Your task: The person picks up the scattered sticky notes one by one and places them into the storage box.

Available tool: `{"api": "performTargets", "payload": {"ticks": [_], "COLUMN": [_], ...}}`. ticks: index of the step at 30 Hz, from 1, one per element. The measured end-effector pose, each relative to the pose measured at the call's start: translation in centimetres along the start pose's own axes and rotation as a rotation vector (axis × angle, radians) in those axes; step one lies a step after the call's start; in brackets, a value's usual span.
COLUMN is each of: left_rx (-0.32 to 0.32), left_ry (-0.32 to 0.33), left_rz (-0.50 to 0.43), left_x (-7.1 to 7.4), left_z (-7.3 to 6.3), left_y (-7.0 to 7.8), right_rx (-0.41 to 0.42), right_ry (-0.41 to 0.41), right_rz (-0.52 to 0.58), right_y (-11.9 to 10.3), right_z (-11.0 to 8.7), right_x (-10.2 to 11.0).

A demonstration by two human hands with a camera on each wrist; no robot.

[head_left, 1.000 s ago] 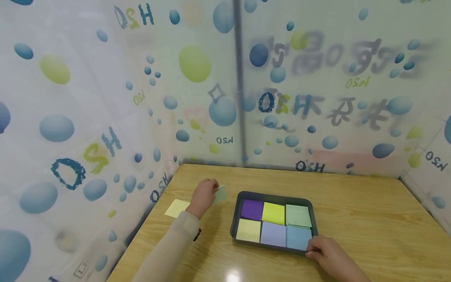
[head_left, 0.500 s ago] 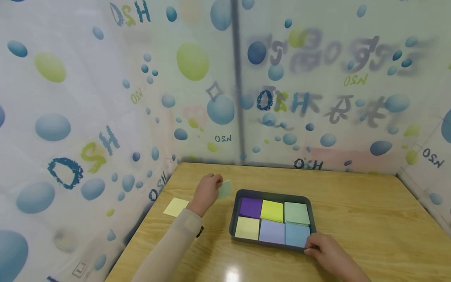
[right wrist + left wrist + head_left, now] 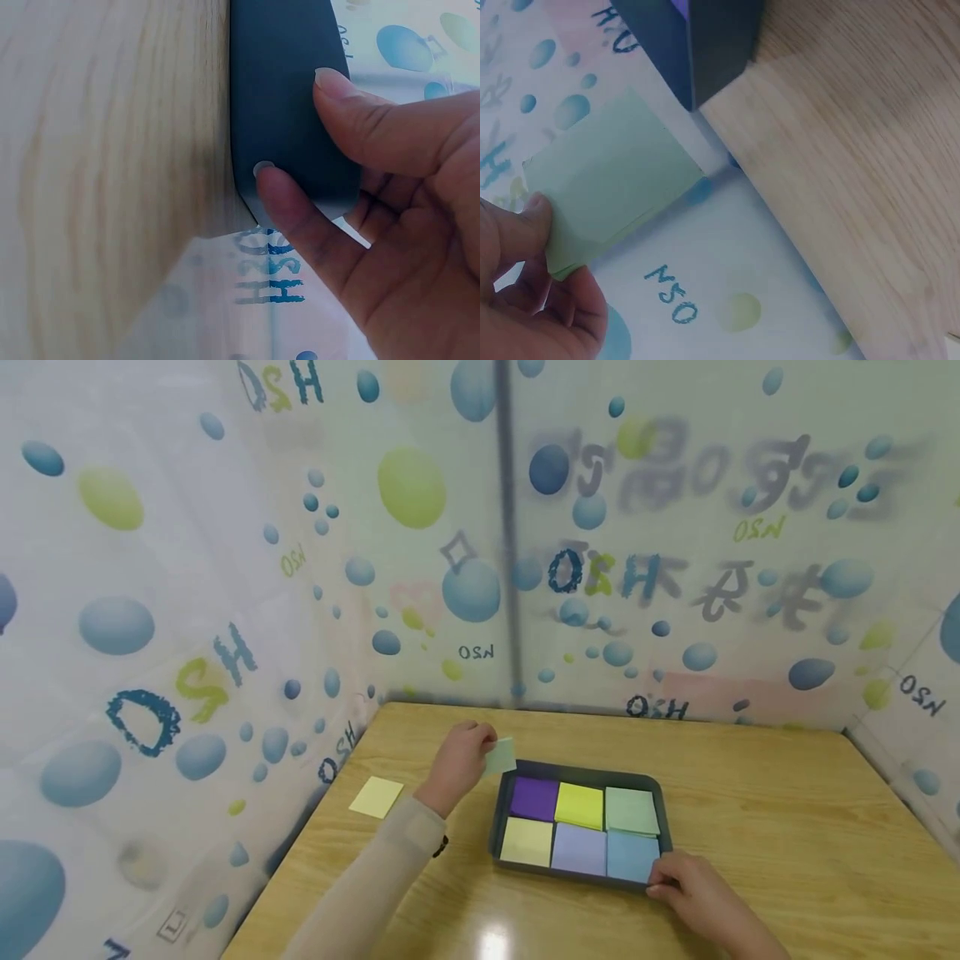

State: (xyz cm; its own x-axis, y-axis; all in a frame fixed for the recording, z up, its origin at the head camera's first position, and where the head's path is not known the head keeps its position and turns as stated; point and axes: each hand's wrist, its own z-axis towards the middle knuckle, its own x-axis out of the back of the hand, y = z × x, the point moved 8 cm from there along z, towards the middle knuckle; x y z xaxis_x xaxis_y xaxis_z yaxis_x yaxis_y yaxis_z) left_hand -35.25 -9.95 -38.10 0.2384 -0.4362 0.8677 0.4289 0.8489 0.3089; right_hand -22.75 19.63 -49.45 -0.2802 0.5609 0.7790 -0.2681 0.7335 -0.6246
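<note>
My left hand pinches a pale green sticky note pad by one edge, held up beside the tray's far left corner. In the left wrist view, thumb and fingers grip a corner of that pad, whose layered edge shows. The dark grey tray holds purple, bright yellow, pale green, cream, lavender and blue sticky note pads in two rows. At the near right corner, my right hand grips the tray wall between thumb and fingers.
A pale yellow sticky note pad lies on the wooden table, left of the tray. Patterned sheeting stands behind the table and along its left side.
My left hand has carried the pale green sticky note pad rightward and slightly away, up to the tray's far left corner. My right hand keeps its hold on the tray.
</note>
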Motion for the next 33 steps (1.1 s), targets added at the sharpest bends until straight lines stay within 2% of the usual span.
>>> {"api": "performTargets", "payload": {"ticks": [7, 12, 17, 28, 33], "left_rx": [-0.059, -0.065, -0.101, -0.151, -0.149], "left_ry": [-0.035, -0.082, -0.101, -0.112, -0.122], "left_rz": [-0.037, -0.056, -0.058, -0.058, -0.041], "left_x": [-0.5, -1.4, -2.6, -3.9, -4.5], "left_z": [0.5, 0.8, 0.9, 0.7, 1.0], "left_y": [2.7, 4.4, 6.0, 8.6, 9.6], "right_rx": [0.007, 0.018, 0.024, 0.031, 0.040], "right_ry": [0.000, -0.003, -0.012, -0.011, -0.001], "right_rz": [0.002, 0.012, 0.017, 0.017, 0.015], "right_y": [0.1, 0.2, 0.3, 0.3, 0.3], "right_z": [0.1, 0.1, 0.1, 0.1, 0.0], "right_x": [0.2, 0.2, 0.1, -0.1, 0.0]}}
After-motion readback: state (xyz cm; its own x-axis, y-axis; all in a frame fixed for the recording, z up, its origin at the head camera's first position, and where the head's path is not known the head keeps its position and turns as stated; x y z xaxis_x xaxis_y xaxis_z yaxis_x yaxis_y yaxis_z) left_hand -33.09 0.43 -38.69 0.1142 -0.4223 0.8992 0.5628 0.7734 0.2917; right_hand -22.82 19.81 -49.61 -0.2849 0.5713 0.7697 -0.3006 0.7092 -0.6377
